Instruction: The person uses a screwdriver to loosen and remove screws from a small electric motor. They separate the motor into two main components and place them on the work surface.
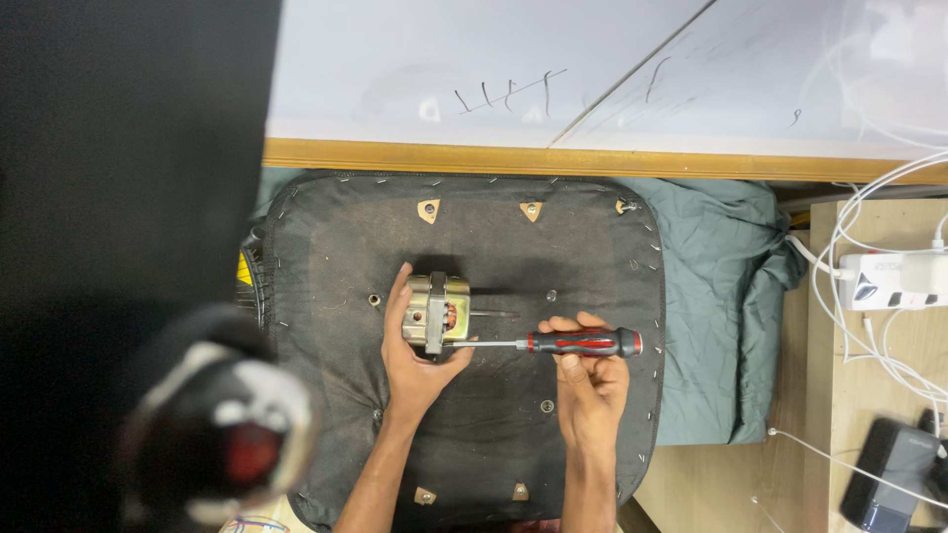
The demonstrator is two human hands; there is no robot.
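Between thumb and fingers, left hand (413, 347) grips motor (438, 314); screwdriver (563, 343) in right hand (590, 380).

Seen from above, our left hand (413, 357) cups a small electric motor (437, 313) with a metal frame and copper windings, steadying it on the black underside of an upturned seat cushion (326, 395) edged with staples. Our right hand (588, 380) grips the red-and-black handle of a screwdriver (583, 342), held level, its shaft reaching left to meet the motor's side. The cushion lies on a crumpled green cloth (721, 296), just below a wooden ledge (592, 163) and a white board. At right, a white power strip (894, 279) and tangled white cables (879, 207) rest on a pale wooden table (879, 395). A blurred dark object fills our left foreground.
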